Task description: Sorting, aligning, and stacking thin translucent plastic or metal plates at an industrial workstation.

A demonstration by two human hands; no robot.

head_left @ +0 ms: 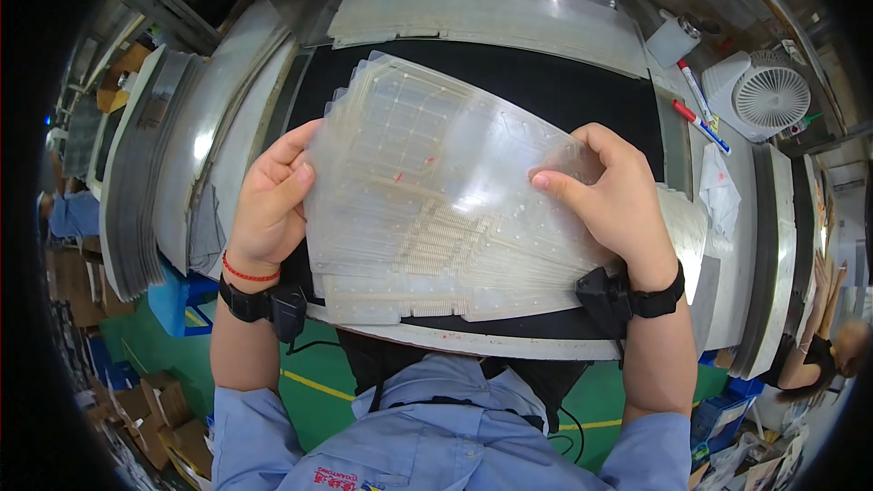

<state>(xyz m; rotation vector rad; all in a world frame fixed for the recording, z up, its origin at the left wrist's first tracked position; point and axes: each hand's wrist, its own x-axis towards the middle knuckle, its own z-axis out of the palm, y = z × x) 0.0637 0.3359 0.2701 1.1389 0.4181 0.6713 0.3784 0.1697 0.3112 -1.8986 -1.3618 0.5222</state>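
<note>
A fanned stack of clear plastic sheets [364,209] with fine printed tracks and small dots is raised at a tilt over the black work surface. Two small red marks show on the top sheet. My right hand [611,184] grips the stack at its right corner, thumb on top and fingers around the edge. At the left edge my left hand [273,195] has its fingers curled, with thumb and fingertips closed against the sheets. The lower sheets are spread out like a fan toward my body. Black straps with small boxes sit on both my wrists.
A black mat [582,91] covers the table, with a pale sheet stack [491,23] at its far side. Markers [702,125], a white fan [768,93] and a white bottle [673,40] stand right. Tall sheet piles [150,173] flank the left. Another person [818,355] is far right.
</note>
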